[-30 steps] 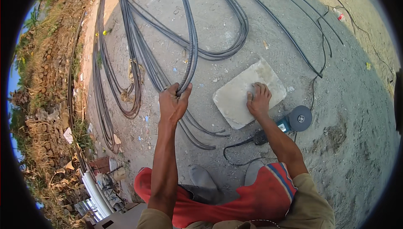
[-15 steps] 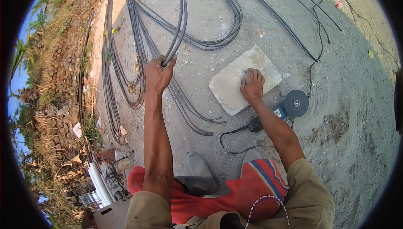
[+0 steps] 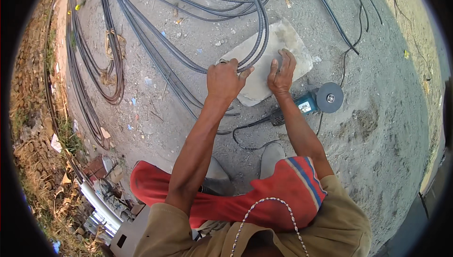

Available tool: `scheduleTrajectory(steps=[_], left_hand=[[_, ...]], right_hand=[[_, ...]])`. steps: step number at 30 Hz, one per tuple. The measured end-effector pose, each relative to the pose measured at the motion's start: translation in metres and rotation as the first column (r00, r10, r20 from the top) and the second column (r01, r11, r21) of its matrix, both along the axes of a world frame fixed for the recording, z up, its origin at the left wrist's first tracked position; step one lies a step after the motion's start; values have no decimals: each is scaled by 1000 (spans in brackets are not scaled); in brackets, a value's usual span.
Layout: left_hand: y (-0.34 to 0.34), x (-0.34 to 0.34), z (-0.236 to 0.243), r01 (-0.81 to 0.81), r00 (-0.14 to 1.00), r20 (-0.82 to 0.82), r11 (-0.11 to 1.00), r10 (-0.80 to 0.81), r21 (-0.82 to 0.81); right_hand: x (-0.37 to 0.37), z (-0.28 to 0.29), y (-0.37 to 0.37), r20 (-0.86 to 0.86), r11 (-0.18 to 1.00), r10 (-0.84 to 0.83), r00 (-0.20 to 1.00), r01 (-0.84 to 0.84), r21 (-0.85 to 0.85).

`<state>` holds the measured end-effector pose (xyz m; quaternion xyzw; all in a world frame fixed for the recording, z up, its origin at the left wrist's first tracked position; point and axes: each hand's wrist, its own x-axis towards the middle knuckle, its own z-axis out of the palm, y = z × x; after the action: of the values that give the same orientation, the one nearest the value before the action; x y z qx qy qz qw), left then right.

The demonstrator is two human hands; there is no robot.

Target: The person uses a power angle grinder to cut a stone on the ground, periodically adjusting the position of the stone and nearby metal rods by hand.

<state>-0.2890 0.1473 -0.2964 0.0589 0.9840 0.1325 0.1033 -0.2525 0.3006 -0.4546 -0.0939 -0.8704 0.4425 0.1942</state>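
My left hand (image 3: 226,81) is closed around dark ribbed steel reinforcing bars (image 3: 264,26), over the left part of a pale stone slab (image 3: 293,42). The bars curve away toward the far side and cross above the slab. My right hand (image 3: 282,73) rests on or just over the slab's near right part, fingers stretched forward and thumb apart, with nothing in it. To the right of my right forearm lies a teal angle grinder (image 3: 306,104) with a dark grey disc (image 3: 324,95). Its black cord (image 3: 238,139) loops on the ground near my boots.
Bundles of long bars (image 3: 109,30) lie at the left and far side, some tied together. More bars (image 3: 332,14) lie at the far right. A rubble and dry-plant bank (image 3: 33,129) borders the left. White pipes (image 3: 101,205) lie at the lower left.
My left hand has moved right and nearer with the bars, bringing them over the slab. My right hand stays at the slab, its fingers now more stretched out. The view has shifted.
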Motion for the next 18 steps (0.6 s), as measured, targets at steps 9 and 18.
scheduleTrajectory(steps=[9,18], left_hand=[[-31,28,-96,178,981,-82,984,-176,26],[-65,21,-110,206,965,-207,953,-160,223]], right_hand=[[-3,-5,-4,-90,998,-52,995,48,-49],[-11,-5,-5,-82,996,-68,994,63,-69]])
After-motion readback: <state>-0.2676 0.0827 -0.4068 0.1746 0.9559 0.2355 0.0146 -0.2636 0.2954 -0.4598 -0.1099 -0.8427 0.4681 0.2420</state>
